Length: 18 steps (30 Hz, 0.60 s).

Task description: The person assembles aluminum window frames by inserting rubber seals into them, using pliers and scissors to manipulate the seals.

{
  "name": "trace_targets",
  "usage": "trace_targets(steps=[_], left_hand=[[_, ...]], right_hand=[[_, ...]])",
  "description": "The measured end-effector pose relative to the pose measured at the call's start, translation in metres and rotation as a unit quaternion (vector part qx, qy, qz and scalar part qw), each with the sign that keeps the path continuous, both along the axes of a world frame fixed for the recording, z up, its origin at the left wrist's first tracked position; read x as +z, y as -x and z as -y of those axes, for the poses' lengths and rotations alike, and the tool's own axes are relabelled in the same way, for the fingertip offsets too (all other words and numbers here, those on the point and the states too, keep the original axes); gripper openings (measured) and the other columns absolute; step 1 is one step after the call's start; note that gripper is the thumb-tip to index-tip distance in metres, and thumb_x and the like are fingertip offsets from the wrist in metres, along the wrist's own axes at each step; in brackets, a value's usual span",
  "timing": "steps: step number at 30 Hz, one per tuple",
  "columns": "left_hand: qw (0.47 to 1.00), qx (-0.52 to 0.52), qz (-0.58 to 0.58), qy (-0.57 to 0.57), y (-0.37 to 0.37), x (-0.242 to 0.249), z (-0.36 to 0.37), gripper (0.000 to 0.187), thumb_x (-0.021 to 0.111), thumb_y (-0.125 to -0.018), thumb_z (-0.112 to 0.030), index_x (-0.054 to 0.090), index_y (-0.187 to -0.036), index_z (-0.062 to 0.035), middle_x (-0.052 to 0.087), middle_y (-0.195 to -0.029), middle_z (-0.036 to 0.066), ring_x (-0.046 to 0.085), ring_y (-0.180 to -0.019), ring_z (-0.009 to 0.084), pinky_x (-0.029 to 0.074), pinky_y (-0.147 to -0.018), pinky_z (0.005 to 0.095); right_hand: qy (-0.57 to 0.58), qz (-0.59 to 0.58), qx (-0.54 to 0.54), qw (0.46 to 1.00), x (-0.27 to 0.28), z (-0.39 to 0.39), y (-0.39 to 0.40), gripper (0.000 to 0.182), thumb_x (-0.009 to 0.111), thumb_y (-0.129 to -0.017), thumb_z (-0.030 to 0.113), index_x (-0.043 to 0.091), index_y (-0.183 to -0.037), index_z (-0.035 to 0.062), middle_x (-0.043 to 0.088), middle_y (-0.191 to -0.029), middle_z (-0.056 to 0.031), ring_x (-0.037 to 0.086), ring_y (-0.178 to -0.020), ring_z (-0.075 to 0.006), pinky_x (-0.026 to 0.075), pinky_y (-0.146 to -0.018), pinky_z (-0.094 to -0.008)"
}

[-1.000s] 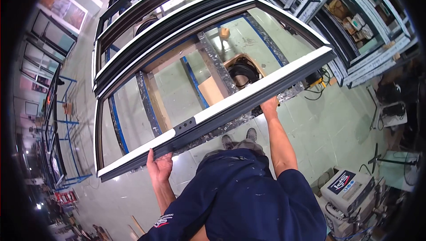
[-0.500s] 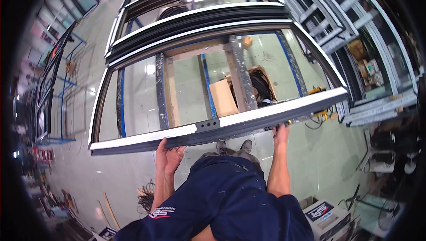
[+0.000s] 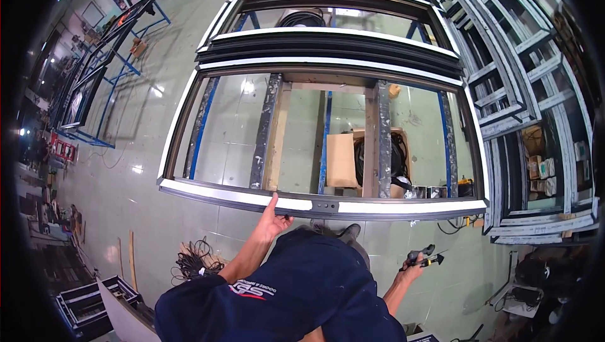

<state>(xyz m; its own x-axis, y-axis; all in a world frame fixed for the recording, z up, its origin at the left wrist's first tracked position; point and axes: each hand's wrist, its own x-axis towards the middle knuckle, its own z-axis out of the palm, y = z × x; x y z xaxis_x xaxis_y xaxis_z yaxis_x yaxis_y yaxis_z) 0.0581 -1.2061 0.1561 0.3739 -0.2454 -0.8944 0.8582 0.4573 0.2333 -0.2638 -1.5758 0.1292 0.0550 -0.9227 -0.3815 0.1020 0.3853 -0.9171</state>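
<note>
A large rectangular window frame, dark with white film on its faces, lies flat in front of me. My left hand grips its near rail, thumb on top and fingers curled below the edge. Several small dark holes show in a bare patch on that rail, right of the thumb. To the right, apart from the frame, my right hand is closed around a black and yellow power drill. A thin bit seems to point right from it; the fingers partly cover its handle.
Under the frame are blue-edged supports and a cardboard box of black cable. More frames lie beyond; others lean at right. Coiled cable lies on the floor at left. A yellow tool sits near the frame's right corner.
My right hand has left the frame's near edge and moved right and down, now with the drill. My left hand stays on the rail. The view has turned and the frame looks level.
</note>
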Motion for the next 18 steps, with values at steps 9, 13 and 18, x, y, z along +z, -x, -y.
trace_targets(steps=[9,13,18], left_hand=[[0.997,-0.053,-0.029,-0.050,-0.011,-0.043,0.003,0.070,0.071,-0.077,-0.067,0.061,-0.118,-0.0118,0.063,-0.105,0.014,0.061,-0.087,0.0296,0.051,-0.060,0.0346],[0.993,-0.110,-0.016,-0.037,-0.013,-0.045,-0.003,0.078,0.070,-0.077,-0.066,0.056,-0.127,-0.0081,0.064,-0.114,0.019,0.066,-0.094,0.0384,0.048,-0.053,0.0303],[0.991,-0.128,-0.018,-0.023,-0.017,-0.036,-0.001,0.077,0.067,-0.080,-0.058,0.050,-0.134,-0.0058,0.062,-0.116,0.023,0.066,-0.095,0.0423,0.050,-0.053,0.0303]], right_hand=[[0.063,-0.037,-0.022,0.997,0.036,0.014,0.004,0.023,0.065,-0.093,0.026,0.059,-0.083,0.0071,0.055,-0.063,-0.0021,0.043,-0.044,-0.0076,0.028,-0.036,-0.0219],[0.066,-0.037,-0.027,0.997,0.047,0.016,-0.003,0.019,0.069,-0.090,0.021,0.057,-0.083,0.0079,0.054,-0.062,-0.0008,0.045,-0.044,-0.0075,0.030,-0.038,-0.0220],[0.073,-0.050,-0.008,0.996,0.066,0.013,-0.025,0.022,0.070,-0.090,0.023,0.054,-0.082,0.0105,0.053,-0.063,0.0007,0.044,-0.044,-0.0065,0.030,-0.038,-0.0215]])
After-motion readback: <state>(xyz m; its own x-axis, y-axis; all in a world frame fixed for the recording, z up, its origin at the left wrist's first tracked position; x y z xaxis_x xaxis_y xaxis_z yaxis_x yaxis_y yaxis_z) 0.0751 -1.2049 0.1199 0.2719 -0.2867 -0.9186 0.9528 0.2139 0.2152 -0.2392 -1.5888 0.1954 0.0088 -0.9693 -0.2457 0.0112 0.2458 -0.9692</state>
